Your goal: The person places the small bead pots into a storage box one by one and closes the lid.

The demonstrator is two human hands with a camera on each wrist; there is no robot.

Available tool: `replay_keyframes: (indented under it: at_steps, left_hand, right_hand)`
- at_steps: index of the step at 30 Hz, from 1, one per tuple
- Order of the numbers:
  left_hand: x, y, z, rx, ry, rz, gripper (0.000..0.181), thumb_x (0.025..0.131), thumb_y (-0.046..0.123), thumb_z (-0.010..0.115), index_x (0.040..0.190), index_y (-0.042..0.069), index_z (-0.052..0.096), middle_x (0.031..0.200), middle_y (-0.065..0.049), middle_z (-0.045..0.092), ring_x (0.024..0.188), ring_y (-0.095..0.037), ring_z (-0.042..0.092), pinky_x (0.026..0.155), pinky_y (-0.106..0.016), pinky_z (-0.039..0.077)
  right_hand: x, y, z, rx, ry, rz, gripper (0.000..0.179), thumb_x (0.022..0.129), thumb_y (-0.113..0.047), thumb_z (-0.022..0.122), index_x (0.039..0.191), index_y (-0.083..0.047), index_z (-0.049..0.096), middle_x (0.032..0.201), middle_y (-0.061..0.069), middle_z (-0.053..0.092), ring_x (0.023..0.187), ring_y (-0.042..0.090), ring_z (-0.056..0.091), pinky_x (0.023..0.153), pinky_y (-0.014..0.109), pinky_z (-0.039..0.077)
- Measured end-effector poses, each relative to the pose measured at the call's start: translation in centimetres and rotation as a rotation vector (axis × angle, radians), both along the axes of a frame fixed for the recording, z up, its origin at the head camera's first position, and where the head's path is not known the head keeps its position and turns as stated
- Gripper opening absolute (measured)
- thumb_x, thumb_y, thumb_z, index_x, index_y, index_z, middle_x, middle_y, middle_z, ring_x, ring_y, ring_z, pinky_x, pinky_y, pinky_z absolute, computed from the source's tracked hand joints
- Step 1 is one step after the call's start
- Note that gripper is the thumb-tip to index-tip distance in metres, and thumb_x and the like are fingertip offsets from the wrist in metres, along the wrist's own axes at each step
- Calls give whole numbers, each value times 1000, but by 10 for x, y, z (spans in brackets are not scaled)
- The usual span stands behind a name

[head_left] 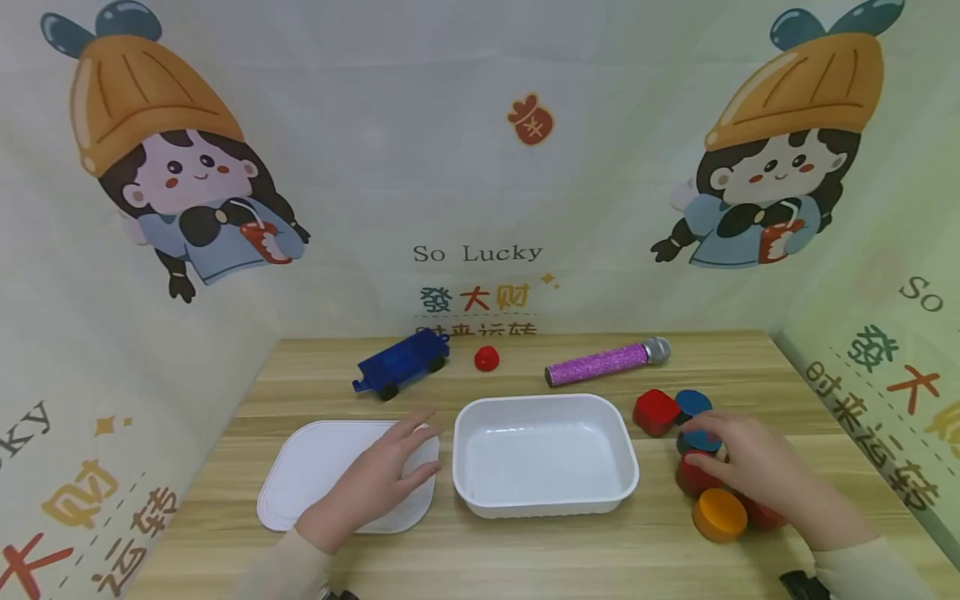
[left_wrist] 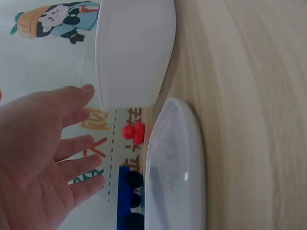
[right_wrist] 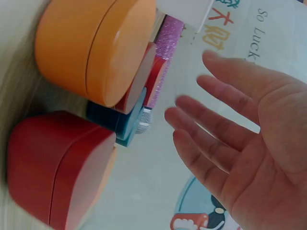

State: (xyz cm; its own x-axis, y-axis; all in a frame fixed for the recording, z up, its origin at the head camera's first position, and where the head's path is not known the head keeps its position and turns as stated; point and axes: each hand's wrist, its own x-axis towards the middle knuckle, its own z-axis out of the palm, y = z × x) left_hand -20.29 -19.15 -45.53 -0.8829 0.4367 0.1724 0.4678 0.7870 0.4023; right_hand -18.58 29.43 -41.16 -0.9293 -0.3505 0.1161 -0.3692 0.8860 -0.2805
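My left hand [head_left: 382, 471] hovers over a flat white lid [head_left: 315, 475], fingers loosely spread and holding nothing. In the left wrist view, the left palm [left_wrist: 33, 158] is bare, and the lid [left_wrist: 175, 167] lies to its right. My right hand [head_left: 765, 462] is above a cluster of small rounded blocks with seams: red [head_left: 656, 412], blue [head_left: 693, 403] and orange [head_left: 720, 515]. It partly hides several of them. In the right wrist view, the right hand [right_wrist: 249, 139] has its fingers extended, apart from the orange block [right_wrist: 91, 48] and a red block [right_wrist: 53, 167].
Between the hands stands a white rectangular tub [head_left: 545, 505]. Along the back lie a blue toy wagon [head_left: 402, 363], a small red toy duck [left_wrist: 134, 132] and a pink glitter microphone [head_left: 600, 365]. A printed cloth backdrop [head_left: 360, 167] encloses the wooden table [head_left: 525, 558].
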Motion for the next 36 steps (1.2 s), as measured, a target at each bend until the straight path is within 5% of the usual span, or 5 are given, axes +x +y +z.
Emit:
replay_keyframes:
  at_steps: [5,13,25,36]
  left_hand:
    - [3,7,-1,40,-18,-60,47,100,32,69,142,14,62,159,-14,47,147,-39,45,116,-57,43]
    - [1,11,-3,52,11,-55,44,97,43,71,134,20,68,155,-7,53,144,-30,49,109,-54,50]
    - [-4,14,-1,77,-4,-116,45,94,41,75,131,16,68,156,-6,53,144,-31,49,114,-55,45]
    - [-5,16,3,62,-36,-68,42,90,44,78,124,20,71,154,0,55,143,-30,50,112,-55,47]
  right_hand:
    - [14,6,2,7,-122,13,25,85,-26,85,106,-16,76,79,-10,60,68,6,49,57,21,44]
    - [26,24,-9,-47,-145,126,25,80,-29,89,96,-16,74,78,-11,57,64,-2,42,56,20,41]
    - [35,33,-17,-15,-229,79,40,75,-42,91,101,-18,73,81,-12,56,69,-1,44,58,19,42]
    - [37,31,-18,37,-211,50,37,73,-38,93,101,-24,74,90,-15,63,75,1,46,62,19,45]
